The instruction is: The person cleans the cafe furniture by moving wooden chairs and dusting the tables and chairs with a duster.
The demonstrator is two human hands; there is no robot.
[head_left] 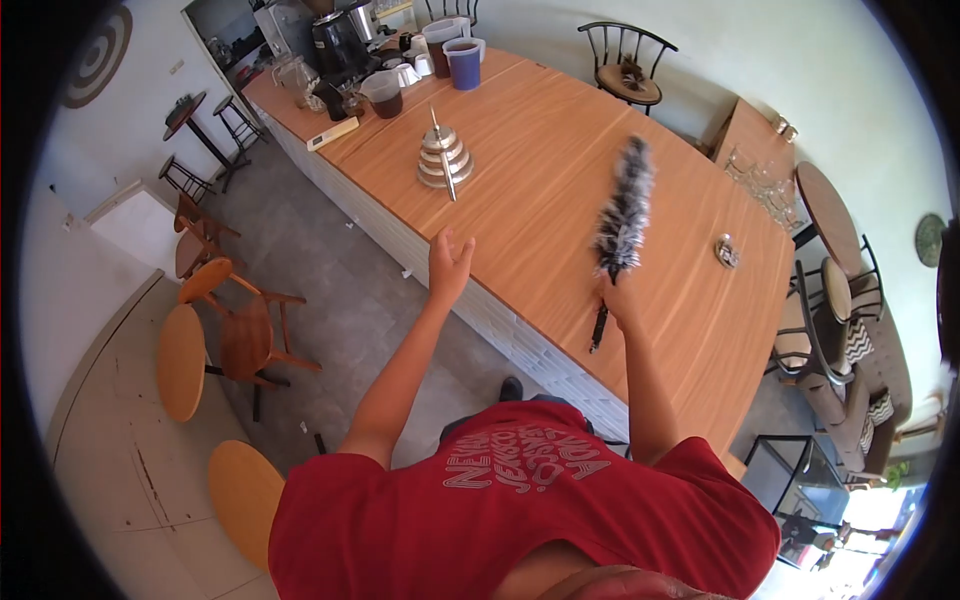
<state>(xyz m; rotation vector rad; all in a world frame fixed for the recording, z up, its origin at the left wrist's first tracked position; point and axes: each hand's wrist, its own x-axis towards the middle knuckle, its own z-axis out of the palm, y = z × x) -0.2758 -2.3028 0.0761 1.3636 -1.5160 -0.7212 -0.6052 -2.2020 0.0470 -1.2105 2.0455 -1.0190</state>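
Note:
My right hand (620, 298) is closed around the black handle of a fluffy grey-and-white duster (625, 208). The duster's head points away from me over the wooden counter (540, 150), and the end of its handle sticks out below my fist. Whether the fluff touches the wood I cannot tell. At the counter's near edge, my left hand (450, 264) is raised with its fingers apart and nothing in it. Closest to it stands a silver stepped metal kettle (445, 160), its handle toward me, apart from my fingers.
A small glass dish (727, 251) sits on the right part of the counter. At the far left end are a blue pitcher (463, 66), a dark-filled jug (383, 95), cups and a black grinder (340, 45). Wooden chairs (250, 335) stand on the floor at left.

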